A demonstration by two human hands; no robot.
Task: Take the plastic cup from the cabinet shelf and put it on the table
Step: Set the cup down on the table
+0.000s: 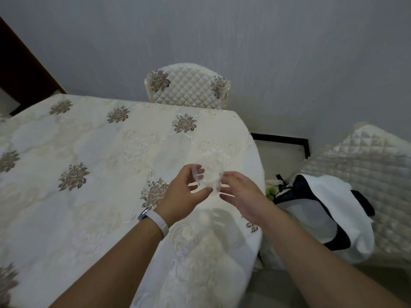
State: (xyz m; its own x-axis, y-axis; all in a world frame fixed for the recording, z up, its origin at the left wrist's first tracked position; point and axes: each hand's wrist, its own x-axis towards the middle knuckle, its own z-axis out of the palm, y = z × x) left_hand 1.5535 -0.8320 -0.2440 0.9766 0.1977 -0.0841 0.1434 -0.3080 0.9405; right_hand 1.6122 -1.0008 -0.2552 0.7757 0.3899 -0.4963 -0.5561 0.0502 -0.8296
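The fetching looks done: no cabinet shows anywhere in the frame, and the clear cup is already out over the table, just right of centre. It is held between both hands, the left hand pinching its near-left rim with thumb and fingers, the right hand closed lightly on its right side, fingertips on the wall. So both grips are together on the cup rather than spread. The cup is see-through and hard to trace against the pale embroidered cloth; I cannot tell for sure whether its base is touching the cloth or hanging just above it, though the shadow lying nearer the bottom of the frame suggests it is still in the air. What is left, as I judge it, is small: lower it onto the cloth near the table's right edge and let go. That edge is close, and the bag sits on the floor just beyond it at lower right, so a spot further in would be safer. A chair stands at upper centre, well clear.
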